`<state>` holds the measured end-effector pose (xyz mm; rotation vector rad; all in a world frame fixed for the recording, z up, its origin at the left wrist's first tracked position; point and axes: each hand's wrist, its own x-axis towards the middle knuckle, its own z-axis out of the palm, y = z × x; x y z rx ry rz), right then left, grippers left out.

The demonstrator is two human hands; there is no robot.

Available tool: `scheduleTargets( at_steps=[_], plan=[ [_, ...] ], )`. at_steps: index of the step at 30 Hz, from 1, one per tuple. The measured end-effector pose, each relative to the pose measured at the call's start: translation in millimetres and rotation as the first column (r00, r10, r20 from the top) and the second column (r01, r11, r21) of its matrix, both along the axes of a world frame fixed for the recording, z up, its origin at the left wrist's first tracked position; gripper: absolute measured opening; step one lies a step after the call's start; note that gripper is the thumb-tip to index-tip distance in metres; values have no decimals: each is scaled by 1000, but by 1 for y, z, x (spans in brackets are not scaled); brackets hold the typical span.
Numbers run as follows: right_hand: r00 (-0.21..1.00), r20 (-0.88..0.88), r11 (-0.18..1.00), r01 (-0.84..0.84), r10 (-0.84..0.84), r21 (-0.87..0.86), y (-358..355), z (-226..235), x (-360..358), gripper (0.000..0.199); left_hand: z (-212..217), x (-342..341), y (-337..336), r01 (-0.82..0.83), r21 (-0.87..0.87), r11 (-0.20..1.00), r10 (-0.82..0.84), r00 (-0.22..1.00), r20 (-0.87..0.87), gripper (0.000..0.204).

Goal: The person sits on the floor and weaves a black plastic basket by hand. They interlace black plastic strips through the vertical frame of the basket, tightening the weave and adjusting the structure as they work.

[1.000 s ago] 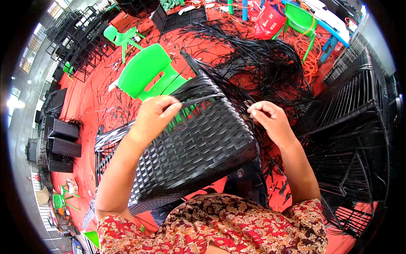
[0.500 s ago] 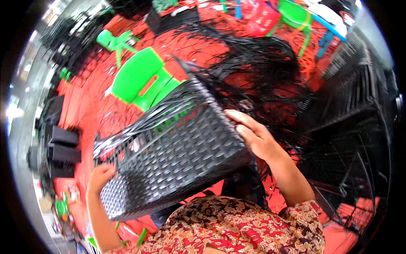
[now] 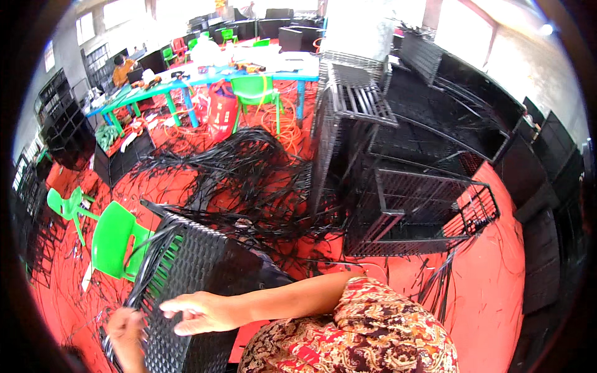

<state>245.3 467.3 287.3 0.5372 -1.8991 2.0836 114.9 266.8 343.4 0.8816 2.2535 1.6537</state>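
Observation:
A half-woven black wicker frame (image 3: 196,255) stands tilted in front of me, its woven side facing up. Loose black plastic strips (image 3: 149,258) run along its left edge. My right hand (image 3: 202,313) reaches across the weave with fingers stretched and thumb apart, holding nothing that shows. Close by, at the left edge among the strips, my left hand (image 3: 126,332) has its fingers curled in. Slight blur hides what, if anything, it pinches.
A green plastic chair (image 3: 115,242) stands beyond the frame at left. A pile of black strips (image 3: 249,161) covers the red floor (image 3: 479,298) ahead. Unfinished wicker frames (image 3: 423,205) are stacked at right. Blue-edged tables (image 3: 211,78) stand farther back, with a person (image 3: 122,71) beyond.
My view has swung up and to the right. My right hand has left the frame's right edge and come over to the left side, near my left hand.

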Motion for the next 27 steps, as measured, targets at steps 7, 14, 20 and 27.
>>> scheduleTargets(
  at_steps=[7, 14, 20, 27],
  plan=[
    [969, 228, 913, 5, 97, -408, -8, 23, -9, 29, -9, 34, 18, 178, 88, 980, -177, 984, -20, 17],
    [993, 120, 825, 74, -7, -561, 48, 38, -8, 20, -12, 65, -14, 221, -21, 975, -218, 972, 88, 18],
    [975, 205, 585, 213, -81, -783, 99, 4, -16, 8, -17, 63, -38, 221, -141, 965, -193, 963, 187, 17],
    [952, 248, 438, 304, -181, -846, 163, -20, -28, 11, -22, 39, -78, 95, -254, 962, -47, 981, 189, 16]
  ],
)
